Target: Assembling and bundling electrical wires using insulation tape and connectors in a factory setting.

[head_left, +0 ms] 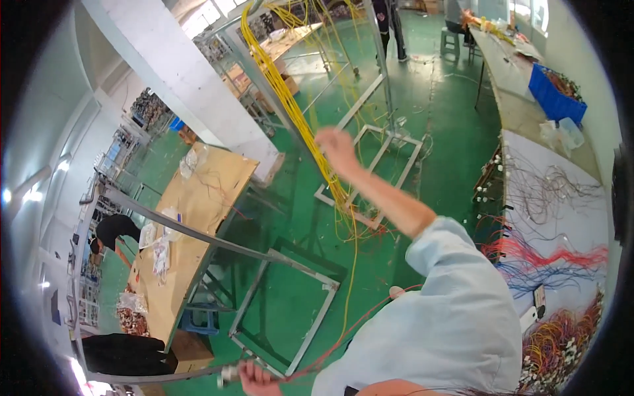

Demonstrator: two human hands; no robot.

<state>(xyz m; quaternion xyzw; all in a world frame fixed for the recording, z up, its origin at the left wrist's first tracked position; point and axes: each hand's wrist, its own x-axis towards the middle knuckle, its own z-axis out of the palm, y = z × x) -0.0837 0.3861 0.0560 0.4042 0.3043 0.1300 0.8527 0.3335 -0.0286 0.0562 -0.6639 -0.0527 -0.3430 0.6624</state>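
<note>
Your left hand (259, 379) grasps red wires (318, 363), apparently unhung, while yellow wires (274, 82) already hang beside your right hand (337, 146), its grip impossible to tell.

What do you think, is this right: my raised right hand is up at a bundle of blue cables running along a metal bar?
Not quite: the cables are yellow, not blue. The head view shows your raised right hand up at a bundle of yellow cables running along a metal bar.
</note>
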